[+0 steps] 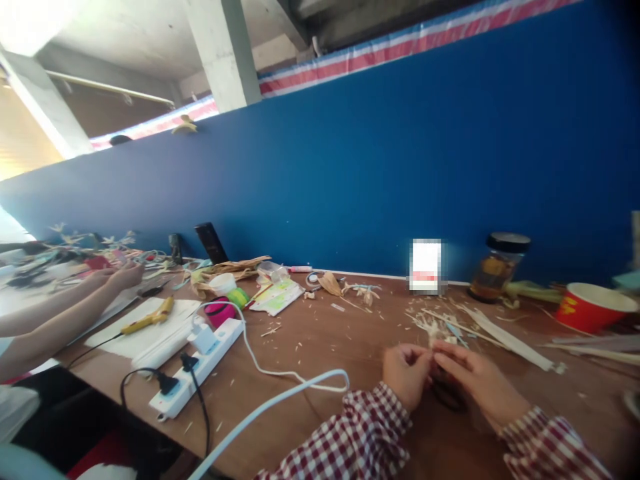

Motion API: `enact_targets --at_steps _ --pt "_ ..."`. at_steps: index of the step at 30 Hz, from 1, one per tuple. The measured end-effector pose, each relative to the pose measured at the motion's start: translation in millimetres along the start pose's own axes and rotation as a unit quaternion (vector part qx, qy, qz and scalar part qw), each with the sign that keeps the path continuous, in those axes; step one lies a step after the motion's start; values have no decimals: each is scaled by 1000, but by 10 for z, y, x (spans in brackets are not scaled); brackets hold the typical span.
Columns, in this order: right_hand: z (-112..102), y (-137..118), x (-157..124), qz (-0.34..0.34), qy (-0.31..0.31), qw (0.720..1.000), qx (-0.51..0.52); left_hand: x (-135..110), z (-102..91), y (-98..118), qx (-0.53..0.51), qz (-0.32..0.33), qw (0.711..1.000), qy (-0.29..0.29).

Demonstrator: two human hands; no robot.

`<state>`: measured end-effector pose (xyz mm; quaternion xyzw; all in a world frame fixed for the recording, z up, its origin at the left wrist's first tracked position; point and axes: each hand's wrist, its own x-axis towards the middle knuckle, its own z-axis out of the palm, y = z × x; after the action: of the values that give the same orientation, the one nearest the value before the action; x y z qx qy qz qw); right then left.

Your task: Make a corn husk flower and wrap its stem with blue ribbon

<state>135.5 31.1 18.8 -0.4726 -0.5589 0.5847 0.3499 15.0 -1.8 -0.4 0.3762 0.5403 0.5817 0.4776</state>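
Two hands are seen meeting low at centre, both in red-and-white check sleeves. The left hand [407, 375] is curled, fingers narrow, thumb and forefinger pinched shut. The right hand [475, 381] is laid flatter, its fingertips [440, 352] brought against those of the left. Whatever is pinched between them is too small and blurred to be told.

A straw tuft [434, 328] is found just beyond the fingertips, lying on the table [340, 347], not clearly touched. A dark object [449, 395] is partly hidden under the fingers, betw. the two palms; its kind cannot be made out. Straw bits are scattered round the fingers on all sides.

A long pale strip [507, 339] is laid out from beyond the right fingers, running right. Farther off that way a red cup [594, 307] is lying tipped, and a dark-lidded jar [498, 268] is stood well beyond the fingers, at the blue wall [400, 153].

Well left of the fingers, a white power strip [196, 373] w/ plugs is seen; a white cable [280, 381] is run from it toward the left wrist. Far left, a co-worker's hands [120, 275] are held over the table, a yellow tool [149, 319] near them.
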Motion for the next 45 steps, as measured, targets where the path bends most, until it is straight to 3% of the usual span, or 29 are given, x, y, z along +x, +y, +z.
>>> enact_targets --at_steps 4,7,14,18,22,25,27,30,33,37,41,43,45 --pt "-231 -178 -317 -31 17 999 -22 27 -43 -30 -9 22 1000 16" --pt "-604 -296 -567 -46 32 995 -88 49 -64 -46 -15 28 999 -10" --pt "-1947 -279 -1071 -46 272 947 -165 70 -74 -38 -16 26 999 -11" --pt "-2375 -196 -1310 -36 337 927 -159 61 -77 -35 -31 15 999 -18" --pt "-2429 -74 -1430 -25 347 922 -173 68 -81 -38 -36 13 999 -17" --pt "-2309 41 -1426 -33 323 899 -294 74 -82 -44 -37 13 999 -16" --pt "-2187 123 -1385 -51 300 854 -422 74 -83 -50 -35 17 999 -15" --pt "-2029 244 -1296 -56 281 765 -577 67 -86 -50 -31 18 999 -17" --pt "-2002 343 -1235 -56 291 727 -619 55 -89 -38 -32 10 999 -18" --pt "-2139 382 -1276 -120 309 738 -587 53 -84 -26 -32 8 999 -14" --pt "-2225 254 -1363 -177 350 759 -520 57 -76 -27 -37 5 999 -23" --pt "-2204 145 -1371 -196 381 779 -457 51 -73 -23 -46 1 999 -25" --pt "-2141 34 -1353 -187 408 823 -349 41 -71 -17 -52 -1 998 -23"
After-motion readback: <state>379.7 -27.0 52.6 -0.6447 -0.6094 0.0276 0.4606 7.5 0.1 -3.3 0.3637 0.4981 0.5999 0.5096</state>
